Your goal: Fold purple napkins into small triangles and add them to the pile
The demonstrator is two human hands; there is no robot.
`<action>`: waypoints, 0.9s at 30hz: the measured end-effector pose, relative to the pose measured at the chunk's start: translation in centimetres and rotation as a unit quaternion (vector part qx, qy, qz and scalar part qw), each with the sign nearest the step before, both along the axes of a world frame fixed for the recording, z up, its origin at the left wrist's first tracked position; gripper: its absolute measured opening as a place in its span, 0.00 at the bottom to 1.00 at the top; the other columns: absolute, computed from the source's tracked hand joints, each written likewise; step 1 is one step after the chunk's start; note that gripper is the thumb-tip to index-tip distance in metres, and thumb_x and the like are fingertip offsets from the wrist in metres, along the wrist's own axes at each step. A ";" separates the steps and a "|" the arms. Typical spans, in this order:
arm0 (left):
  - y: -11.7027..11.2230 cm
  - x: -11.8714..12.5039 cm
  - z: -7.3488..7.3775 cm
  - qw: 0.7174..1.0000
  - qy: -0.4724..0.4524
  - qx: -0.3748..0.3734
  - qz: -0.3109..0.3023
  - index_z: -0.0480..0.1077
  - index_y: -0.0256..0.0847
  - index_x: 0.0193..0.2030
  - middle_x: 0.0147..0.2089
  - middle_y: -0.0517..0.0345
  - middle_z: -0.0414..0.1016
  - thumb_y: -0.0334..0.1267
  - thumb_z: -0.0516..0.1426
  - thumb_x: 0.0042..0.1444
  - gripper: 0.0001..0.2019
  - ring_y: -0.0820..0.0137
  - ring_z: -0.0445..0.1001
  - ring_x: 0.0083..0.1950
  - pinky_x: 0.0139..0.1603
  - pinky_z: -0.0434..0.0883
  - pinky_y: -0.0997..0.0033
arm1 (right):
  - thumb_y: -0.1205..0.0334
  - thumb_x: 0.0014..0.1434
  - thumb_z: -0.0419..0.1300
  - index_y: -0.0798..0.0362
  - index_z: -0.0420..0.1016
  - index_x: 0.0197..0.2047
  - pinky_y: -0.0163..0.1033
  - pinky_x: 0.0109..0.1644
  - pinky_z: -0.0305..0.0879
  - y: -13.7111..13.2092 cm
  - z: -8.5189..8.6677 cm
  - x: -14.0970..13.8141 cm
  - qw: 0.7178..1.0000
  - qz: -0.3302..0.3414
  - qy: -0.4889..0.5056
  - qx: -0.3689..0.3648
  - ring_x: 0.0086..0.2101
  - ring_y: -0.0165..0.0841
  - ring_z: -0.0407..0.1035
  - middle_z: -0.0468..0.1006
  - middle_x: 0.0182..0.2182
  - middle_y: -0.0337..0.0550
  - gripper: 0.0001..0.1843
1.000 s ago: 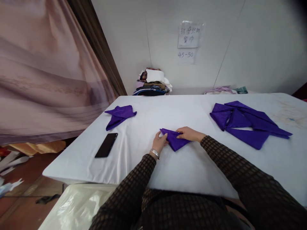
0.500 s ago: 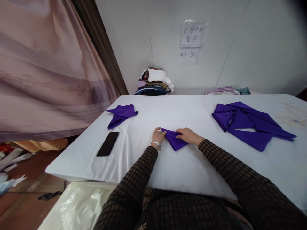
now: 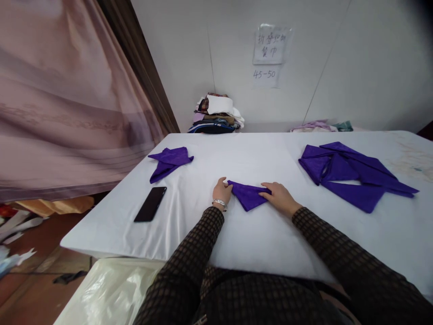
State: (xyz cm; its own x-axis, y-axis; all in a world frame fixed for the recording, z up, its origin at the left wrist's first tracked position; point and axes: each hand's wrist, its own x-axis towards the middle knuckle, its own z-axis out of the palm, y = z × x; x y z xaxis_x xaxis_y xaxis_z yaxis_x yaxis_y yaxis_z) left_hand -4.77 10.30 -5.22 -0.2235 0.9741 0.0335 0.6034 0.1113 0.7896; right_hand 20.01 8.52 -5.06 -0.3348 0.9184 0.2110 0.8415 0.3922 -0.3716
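A purple cloth napkin (image 3: 248, 195), folded to a triangle with its point towards me, lies on the white-covered table (image 3: 216, 158). My left hand (image 3: 222, 192), with a silver bracelet at the wrist, pinches its left corner between thumb and fingers. At the right corner my right hand (image 3: 278, 197) has its thumb and fingers closed on the cloth. The napkin's long folded edge runs between both hands. To the left lies a folded purple napkin (image 3: 172, 159) with pointed ends. Several loose purple napkins (image 3: 368, 180) overlap on the right.
A black phone (image 3: 150, 204) rests left of my arm. Against the wall stand a stack of folded cloths (image 3: 218, 113) and some pink cloth (image 3: 314, 126). A pink curtain (image 3: 67, 99) hangs at left, and a plastic-covered surface (image 3: 111, 289) sits below the table edge.
My right hand has slid rightwards along the napkin's upper edge to its right corner. My left hand keeps its hold on the left corner.
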 end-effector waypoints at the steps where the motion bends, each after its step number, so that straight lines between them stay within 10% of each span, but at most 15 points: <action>1: 0.0 0.0 0.0 1.000 0.005 0.002 -0.002 0.64 0.38 0.56 0.35 0.57 0.77 0.35 0.57 0.53 0.22 0.67 0.75 0.41 0.45 0.68 0.68 | 0.48 0.60 0.55 0.55 0.72 0.53 0.44 0.47 0.62 -0.1 -0.1 0.0 1.000 -0.004 0.004 0.006 0.41 0.42 0.70 0.78 0.40 0.51 0.24; 27: 1.7 0.3 -0.3 0.979 0.195 0.030 -0.054 0.65 0.38 0.56 0.37 0.52 0.76 0.39 0.55 0.55 0.21 0.58 0.69 0.47 0.49 0.66 0.61 | 0.55 0.60 0.53 0.52 0.72 0.51 0.47 0.49 0.61 -0.9 -1.2 1.0 0.993 -0.069 0.090 0.032 0.41 0.42 0.66 0.76 0.39 0.48 0.18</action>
State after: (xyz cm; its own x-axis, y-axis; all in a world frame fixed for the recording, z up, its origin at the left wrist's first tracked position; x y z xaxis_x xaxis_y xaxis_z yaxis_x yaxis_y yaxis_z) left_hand -4.50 12.04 -5.53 -0.0772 0.9850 0.1544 0.8658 -0.0106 0.5003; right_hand 21.01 7.61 -6.23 -0.1586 0.9355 0.3158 0.8107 0.3059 -0.4991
